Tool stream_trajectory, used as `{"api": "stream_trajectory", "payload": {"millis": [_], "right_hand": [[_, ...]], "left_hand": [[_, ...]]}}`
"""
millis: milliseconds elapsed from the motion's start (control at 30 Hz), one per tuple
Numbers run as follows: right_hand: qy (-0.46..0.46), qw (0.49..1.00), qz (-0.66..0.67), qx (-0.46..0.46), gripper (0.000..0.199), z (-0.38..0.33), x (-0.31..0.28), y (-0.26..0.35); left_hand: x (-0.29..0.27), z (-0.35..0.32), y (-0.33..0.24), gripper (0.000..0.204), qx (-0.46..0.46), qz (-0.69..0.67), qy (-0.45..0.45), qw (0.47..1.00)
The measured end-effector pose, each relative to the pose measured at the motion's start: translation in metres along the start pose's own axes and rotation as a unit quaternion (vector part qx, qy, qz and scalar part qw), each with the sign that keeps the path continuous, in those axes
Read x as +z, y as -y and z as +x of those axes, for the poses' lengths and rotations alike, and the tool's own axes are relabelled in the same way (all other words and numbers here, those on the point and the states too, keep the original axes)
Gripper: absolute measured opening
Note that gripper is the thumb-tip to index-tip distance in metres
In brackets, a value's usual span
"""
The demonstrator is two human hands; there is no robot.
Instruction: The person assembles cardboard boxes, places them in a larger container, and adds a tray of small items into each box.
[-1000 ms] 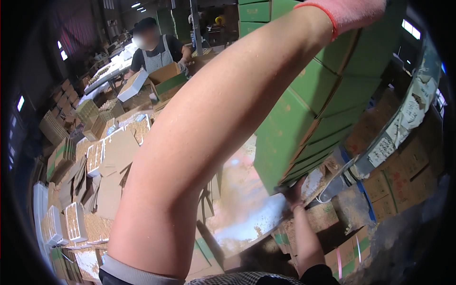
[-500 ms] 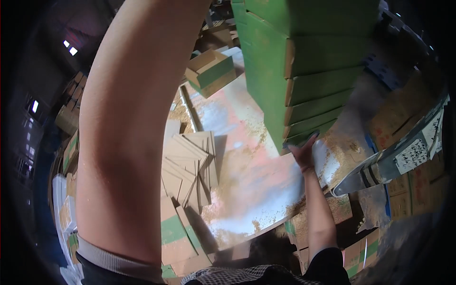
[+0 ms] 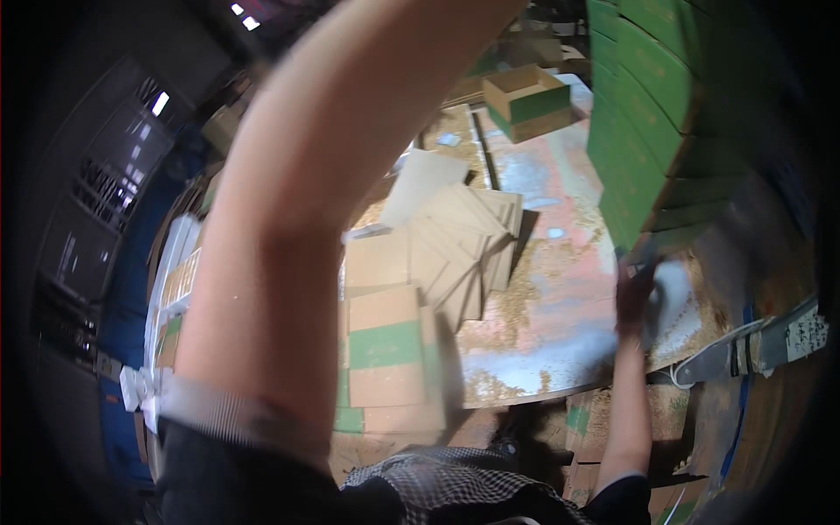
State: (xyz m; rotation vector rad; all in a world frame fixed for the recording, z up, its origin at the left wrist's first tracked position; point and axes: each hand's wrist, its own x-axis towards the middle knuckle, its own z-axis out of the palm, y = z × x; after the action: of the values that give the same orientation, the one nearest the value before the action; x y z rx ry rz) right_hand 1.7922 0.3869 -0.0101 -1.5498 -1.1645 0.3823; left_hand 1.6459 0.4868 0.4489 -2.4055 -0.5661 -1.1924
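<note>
A tall stack of green cardboard boxes (image 3: 643, 131) rises at the upper right and leans in the picture, its top cut off by the frame. My right hand (image 3: 636, 293) is at the stack's bottom edge, closed against the lowest box; motion blur hides the separate fingers. Below the stack lies the worktable (image 3: 569, 262), stained pink, white and blue. My left forearm (image 3: 289, 175) is raised across the left half and leaves at the upper edge, with its hand out of sight.
An open box with a green band (image 3: 527, 105) stands on the table's far part. Flat cardboard sheets (image 3: 455, 232) lie left of the middle, near a folded green-banded carton (image 3: 383, 350). Sawdust-like crumbs are scattered about. A grey bar with a paper label (image 3: 752, 350) juts in from the right.
The view has swung left, so the stack, table and open box sit further right. My right hand stays at the stack's bottom. More cardboard shows beside my left arm.
</note>
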Motion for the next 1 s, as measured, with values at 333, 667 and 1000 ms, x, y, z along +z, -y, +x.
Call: {"api": "stream_trajectory", "payload": {"millis": [333, 667, 1000], "right_hand": [[0.348, 0.936, -0.057, 0.020, 0.085, -0.265, 0.210, 0.168], [0.384, 0.896, 0.211, 0.073, 0.046, -0.229, 0.197, 0.261], [0.263, 0.854, -0.121, -0.432, 0.061, -0.211, 0.176, 0.414]], "left_hand": [[-0.300, -0.740, 0.004, 0.063, -0.724, 0.235, 0.347, 0.548], [-0.381, -0.707, 0.000, 0.073, -0.718, 0.212, 0.053, 0.661], [-0.363, -0.578, 0.011, 0.055, -0.276, 0.143, 0.250, 0.917]]}}
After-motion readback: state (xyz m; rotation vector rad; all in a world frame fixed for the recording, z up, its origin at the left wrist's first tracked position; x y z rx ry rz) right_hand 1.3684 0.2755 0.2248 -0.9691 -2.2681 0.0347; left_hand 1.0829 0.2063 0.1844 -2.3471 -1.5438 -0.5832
